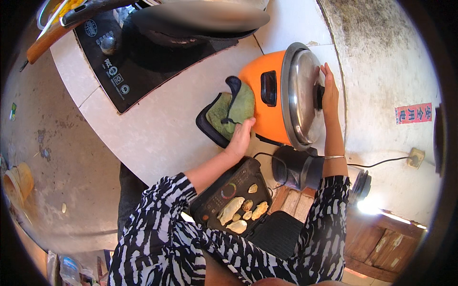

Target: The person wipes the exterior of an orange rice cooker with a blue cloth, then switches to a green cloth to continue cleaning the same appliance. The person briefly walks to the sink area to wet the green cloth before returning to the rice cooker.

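An orange rice cooker (263, 77) stands on the pale tiled counter (161, 111), its glossy metal lid (300, 96) on. My left hand (242, 139) holds a green cloth with black edging (245, 102) against the cooker's side. Part of this cloth is folded and reaches down to the counter; the fingers behind it are hidden. My right hand (330, 94) lies on top of the lid, palm at the black knob (317, 97), with fingers stretched out. A dark window-like panel (268, 88) shows on the cooker's orange side.
A black induction cooktop (121, 78) carries a wok (171, 39) whose handle juts out. Close to my body lies a black appliance with a control dial (214, 200) and several pale pieces. Beside the cooker are a dark appliance (290, 164) and a cord to a wall socket (415, 158).
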Demonstrator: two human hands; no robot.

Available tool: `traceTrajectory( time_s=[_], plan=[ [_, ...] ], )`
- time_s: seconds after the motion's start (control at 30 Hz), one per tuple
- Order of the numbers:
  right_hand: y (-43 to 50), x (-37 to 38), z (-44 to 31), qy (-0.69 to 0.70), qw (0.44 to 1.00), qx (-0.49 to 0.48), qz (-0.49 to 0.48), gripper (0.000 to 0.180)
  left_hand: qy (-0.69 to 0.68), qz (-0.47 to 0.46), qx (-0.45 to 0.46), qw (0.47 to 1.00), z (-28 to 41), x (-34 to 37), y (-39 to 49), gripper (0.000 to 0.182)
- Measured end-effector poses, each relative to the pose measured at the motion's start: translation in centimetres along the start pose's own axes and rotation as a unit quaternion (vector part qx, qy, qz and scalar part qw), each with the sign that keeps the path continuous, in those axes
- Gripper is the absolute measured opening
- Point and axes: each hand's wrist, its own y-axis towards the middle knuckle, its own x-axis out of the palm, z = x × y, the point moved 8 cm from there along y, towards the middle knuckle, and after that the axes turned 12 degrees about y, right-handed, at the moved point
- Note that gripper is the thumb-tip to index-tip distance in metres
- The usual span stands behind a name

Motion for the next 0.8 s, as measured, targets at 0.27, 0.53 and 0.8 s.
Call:
traceTrajectory(
  time_s=[0.27, 0.53, 0.8],
  plan=[
    [0.0, 0.4, -0.4, -0.001, 1.0, 0.009, -0.007, 0.062, -0.001, -0.008, 0.02, 1.0, 2.6, -3.4, 3.7, 0.051],
    [0.0, 0.6, -0.7, 0.001, 1.0, 0.025, -0.012, 0.059, 0.122, -0.052, 0.114, 0.985, 7.3, -4.6, 7.4, 0.043],
    [0.1, 0.8, -1.1, -0.004, 0.999, 0.043, -0.015, 0.057, 0.291, 0.001, 0.407, 0.866, 6.2, -2.4, -0.8, 0.032]
  ],
)
